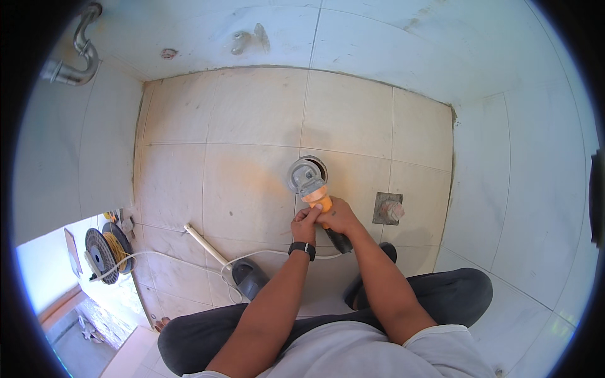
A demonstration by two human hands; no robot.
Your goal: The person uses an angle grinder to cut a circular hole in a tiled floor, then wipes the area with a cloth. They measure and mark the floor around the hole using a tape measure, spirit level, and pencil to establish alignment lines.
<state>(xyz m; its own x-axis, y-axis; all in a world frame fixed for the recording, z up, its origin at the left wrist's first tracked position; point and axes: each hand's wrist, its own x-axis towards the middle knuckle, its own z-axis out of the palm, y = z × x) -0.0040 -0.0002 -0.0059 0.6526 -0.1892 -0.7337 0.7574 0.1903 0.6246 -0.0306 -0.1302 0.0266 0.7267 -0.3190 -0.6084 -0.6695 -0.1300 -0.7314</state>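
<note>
I hold an orange and grey angle grinder [311, 184] with both hands in front of me, its head pointing away. My left hand [305, 227], below a black wristwatch [302, 249], is closed around the left side of the orange body. My right hand [339, 217] wraps the body from the right, and the dark rear end [339, 240] sticks out below it. The grinder's round head lies over a dark-edged circular opening [323, 166] in the beige floor tiles [252, 189]. The head hides part of this opening. Whether the disc touches the tile, I cannot tell.
A square floor cutout [380, 208] with a crumpled pinkish wad lies to the right. At left are a dark grey tool head [248, 278] with a long cream handle, a pale cord [167, 253] and a cable reel [101, 256]. A metal pipe [86, 47] juts at upper left.
</note>
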